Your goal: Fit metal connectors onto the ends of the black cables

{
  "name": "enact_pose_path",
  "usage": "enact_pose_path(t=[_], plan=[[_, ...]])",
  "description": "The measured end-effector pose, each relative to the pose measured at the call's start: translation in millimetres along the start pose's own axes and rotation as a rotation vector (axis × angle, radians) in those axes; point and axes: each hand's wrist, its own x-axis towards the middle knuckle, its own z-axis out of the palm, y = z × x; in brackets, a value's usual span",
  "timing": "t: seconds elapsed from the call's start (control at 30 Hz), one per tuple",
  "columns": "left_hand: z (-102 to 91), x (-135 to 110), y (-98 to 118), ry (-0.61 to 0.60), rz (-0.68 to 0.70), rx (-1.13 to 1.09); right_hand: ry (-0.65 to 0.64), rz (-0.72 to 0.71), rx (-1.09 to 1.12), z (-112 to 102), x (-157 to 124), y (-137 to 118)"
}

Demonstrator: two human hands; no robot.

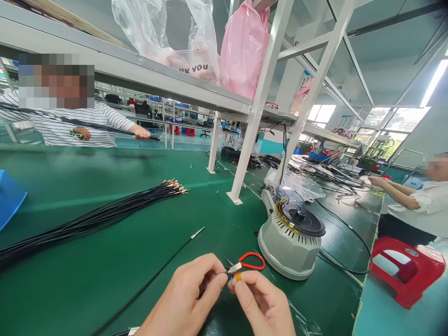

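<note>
Both hands meet fingertip to fingertip. The left hand (185, 298) is closed in a pinch, thumb and forefinger gripping the small plug end (233, 269) of a red wire loop (263, 264). The right hand (264, 305) is also pinched, holding a bit of yellow tape (238, 276) that touches the plug from below. The loop lies just beyond the fingertips, its long axis running away and to the right, so it is nearer the right hand.

Just past the loop, on the right hand's side, stands a grey round tape dispenser (289, 254) with a yellow roll under its black disc. Out from the left hand a single black cable (157, 275) lies aslant on the green table (87, 266), its metal tip pointing away. Farther left lies a bundle of black cables (105, 214), gold tips fanned toward the middle.

A blue bin (9, 198) sits at the far left; its inside is hidden. Behind the dispenser lies a crumpled clear bag (301, 184), contents unclear. On the shelf overhead hang a clear printed bag (164, 32) and a pink bag (243, 46), full but opaque. Across the table a person in a striped top (70, 128) holds cables; another sits far right near a red stool (406, 270).
</note>
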Motion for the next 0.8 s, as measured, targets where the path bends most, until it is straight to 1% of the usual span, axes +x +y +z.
enact_pose_path(t=[0.13,0.3,0.67,0.8], plan=[[2.3,-1.7,0.5,-0.027,-0.022,-0.006,0.012,-0.048,-0.025,3.8,4.8,1.0],[2.8,-1.0,0.9,-0.035,-0.035,-0.016,0.009,-0.051,-0.022,7.8,6.0,5.4],[4.3,-2.2,0.8,-0.036,0.051,0.055,0.064,-0.011,0.078,14.2,6.7,10.5],[5.0,-2.8,0.0,-0.035,0.055,0.053,0.069,-0.001,0.106,14.6,6.5,12.1]])
